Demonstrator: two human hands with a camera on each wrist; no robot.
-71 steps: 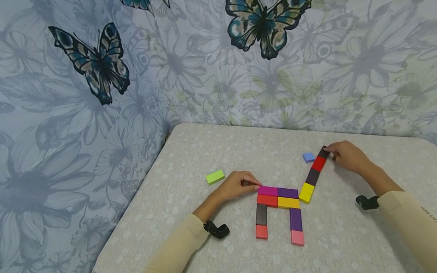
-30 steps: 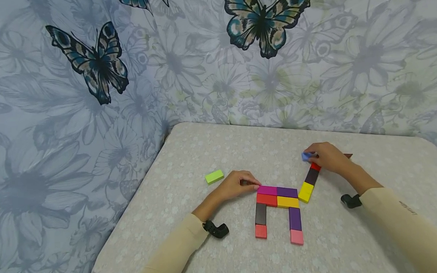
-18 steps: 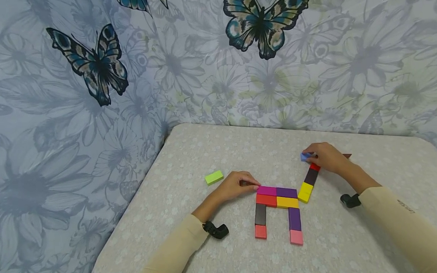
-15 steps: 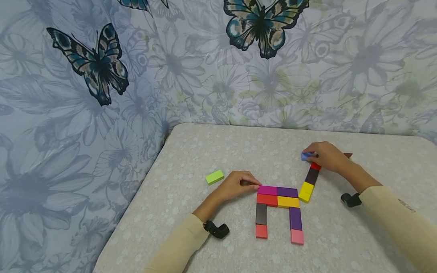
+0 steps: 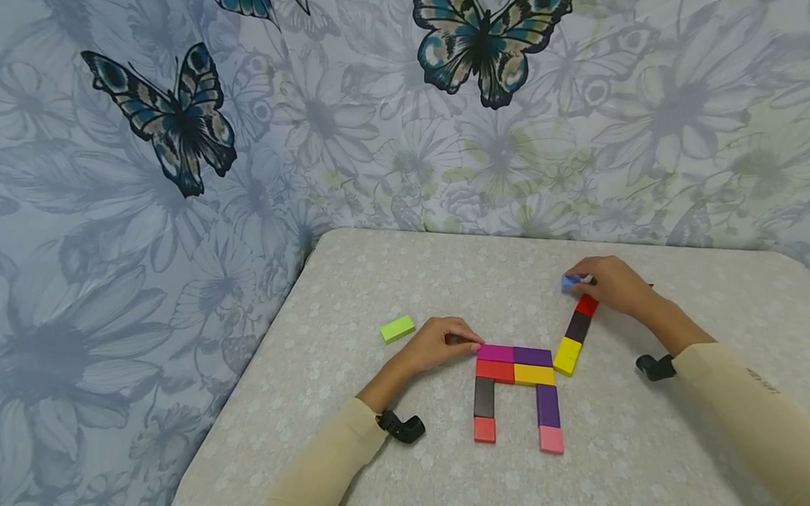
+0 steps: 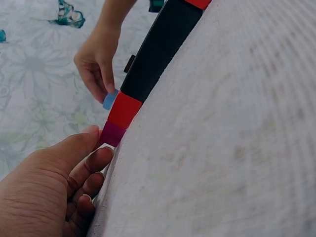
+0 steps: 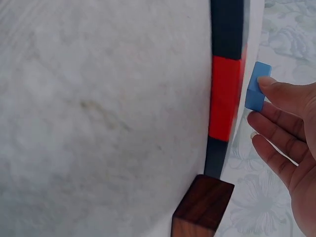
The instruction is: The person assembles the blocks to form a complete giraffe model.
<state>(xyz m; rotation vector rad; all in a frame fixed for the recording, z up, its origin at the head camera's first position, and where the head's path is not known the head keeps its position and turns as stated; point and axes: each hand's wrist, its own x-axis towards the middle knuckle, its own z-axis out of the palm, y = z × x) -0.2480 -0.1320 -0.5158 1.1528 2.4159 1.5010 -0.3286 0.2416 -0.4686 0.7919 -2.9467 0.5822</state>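
In the head view my right hand (image 5: 614,283) pinches a small light-blue block (image 5: 570,284) between thumb and fingers, beside the upper end of a slanting row. In the right wrist view the thumb presses on the blue block (image 7: 257,91), with the other fingers below it. The row has a yellow block (image 5: 568,356), a dark block (image 5: 578,326) and a red block (image 5: 587,305); its top end is behind the hand. My left hand (image 5: 442,342) holds thumb and index fingertips at the left corner of a magenta block (image 5: 496,353) in the flat arrangement.
Beside the magenta block lies a purple block (image 5: 533,357), over red (image 5: 495,371) and yellow (image 5: 534,374) ones. Two legs of blocks extend below. A lime-green block (image 5: 397,329) lies apart. A brown wooden piece (image 7: 205,202) lies by the row's upper end. Patterned wall stands behind.
My right hand has left the dark block at the row's top and taken hold of the blue block, which has shifted slightly away and right. My left hand has stayed in place.
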